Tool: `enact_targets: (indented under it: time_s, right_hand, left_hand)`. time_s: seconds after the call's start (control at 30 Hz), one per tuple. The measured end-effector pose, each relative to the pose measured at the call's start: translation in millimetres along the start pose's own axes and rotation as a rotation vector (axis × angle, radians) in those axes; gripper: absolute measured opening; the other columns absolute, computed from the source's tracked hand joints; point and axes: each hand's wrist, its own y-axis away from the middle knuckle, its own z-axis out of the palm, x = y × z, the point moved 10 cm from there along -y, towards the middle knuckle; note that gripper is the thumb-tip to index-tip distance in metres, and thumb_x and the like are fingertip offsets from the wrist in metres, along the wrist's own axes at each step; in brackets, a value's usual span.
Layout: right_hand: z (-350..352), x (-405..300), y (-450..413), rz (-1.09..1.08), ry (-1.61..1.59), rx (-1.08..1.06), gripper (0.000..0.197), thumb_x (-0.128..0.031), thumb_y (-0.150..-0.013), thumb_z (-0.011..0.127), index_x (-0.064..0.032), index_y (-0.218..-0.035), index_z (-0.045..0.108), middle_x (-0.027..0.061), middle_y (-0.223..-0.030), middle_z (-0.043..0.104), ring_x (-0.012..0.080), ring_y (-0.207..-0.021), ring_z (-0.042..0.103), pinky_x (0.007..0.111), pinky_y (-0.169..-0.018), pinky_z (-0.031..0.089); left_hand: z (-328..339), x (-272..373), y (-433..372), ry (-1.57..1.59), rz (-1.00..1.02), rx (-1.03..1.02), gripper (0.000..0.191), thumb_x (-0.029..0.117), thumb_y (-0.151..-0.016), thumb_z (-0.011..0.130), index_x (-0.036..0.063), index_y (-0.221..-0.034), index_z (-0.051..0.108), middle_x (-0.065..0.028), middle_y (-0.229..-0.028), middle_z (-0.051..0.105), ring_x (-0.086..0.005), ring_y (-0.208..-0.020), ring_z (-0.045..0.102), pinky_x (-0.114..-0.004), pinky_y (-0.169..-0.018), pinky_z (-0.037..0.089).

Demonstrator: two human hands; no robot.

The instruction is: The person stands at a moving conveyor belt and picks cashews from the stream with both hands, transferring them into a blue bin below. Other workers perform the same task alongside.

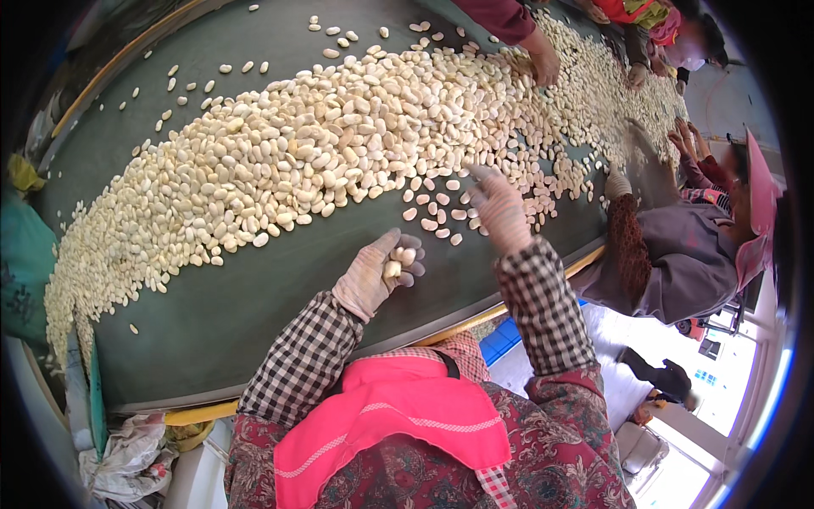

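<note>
My left hand (367,278), in a pale glove with grey fingertips, is held palm up above the near side of a dark green conveyor belt (267,305). Its fingers curl around a few white beans (395,264). My right hand (503,209), in a similar glove, reaches over loose beans (429,224) at the near edge of a long bean heap (305,140). Its index finger stretches towards the heap, and I see nothing held in it. Motion blurs its fingertips slightly.
Across the belt, a co-worker's hand (542,58) touches the heap. To the right, another person's gloved hand (617,183) is at the beans. A yellow edge strip (202,413) runs along the belt's near side. A green cloth (25,267) hangs at the left end.
</note>
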Motion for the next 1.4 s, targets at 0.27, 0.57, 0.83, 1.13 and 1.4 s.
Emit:
enact_targets:
  time_s: [0.27,0.57,0.83,1.13,1.4]
  right_hand:
    - [67,-16,-11,-0.182,0.136,-0.036,0.036,-0.009,-0.085,0.064,-0.0158,-0.120,0.066,0.0129,-0.111,0.065,0.0342,-0.100,0.064,0.040,-0.088,0.053]
    - [-28,20,-102,-0.040,0.360,0.365,0.028,-0.011,-0.088,0.069,-0.0123,-0.116,0.072,0.0136,-0.116,0.069,0.0306,-0.106,0.066,0.038,-0.093,0.053]
    - [16,45,-95,0.307,0.372,0.102,0.027,-0.025,-0.087,0.067,-0.0068,-0.107,0.071,0.0208,-0.097,0.070,0.0350,-0.095,0.067,0.043,-0.083,0.053]
    - [96,-60,-21,-0.084,0.452,0.208,0.028,-0.018,-0.091,0.060,-0.0142,-0.118,0.066,0.0184,-0.099,0.066,0.0373,-0.091,0.066,0.045,-0.081,0.054]
    - [187,-123,83,-0.030,-0.416,-0.259,0.025,-0.007,-0.088,0.067,-0.0084,-0.112,0.069,0.0130,-0.099,0.066,0.0257,-0.087,0.067,0.032,-0.078,0.056]
  left_hand:
    - [-44,3,38,-0.054,0.011,0.109,0.035,0.040,-0.101,0.056,0.0071,-0.091,0.063,-0.0067,-0.085,0.065,-0.0144,-0.067,0.063,-0.023,-0.056,0.051]
    - [-84,11,97,-0.042,0.033,0.175,0.036,0.040,-0.101,0.056,0.0059,-0.091,0.063,-0.0072,-0.085,0.065,-0.0152,-0.067,0.062,-0.024,-0.060,0.053]
    - [-96,18,108,-0.104,0.034,0.172,0.039,0.042,-0.103,0.052,0.0056,-0.093,0.064,-0.0057,-0.084,0.065,-0.0125,-0.067,0.063,-0.022,-0.055,0.048]
    - [-114,32,124,-0.102,0.059,0.140,0.041,0.043,-0.103,0.051,0.0035,-0.104,0.065,-0.0074,-0.090,0.067,-0.0147,-0.071,0.065,-0.024,-0.057,0.051]
    - [-104,41,129,0.098,0.103,-0.039,0.043,0.039,-0.104,0.052,0.0031,-0.126,0.059,-0.0096,-0.104,0.068,-0.0226,-0.091,0.069,-0.029,-0.067,0.055]
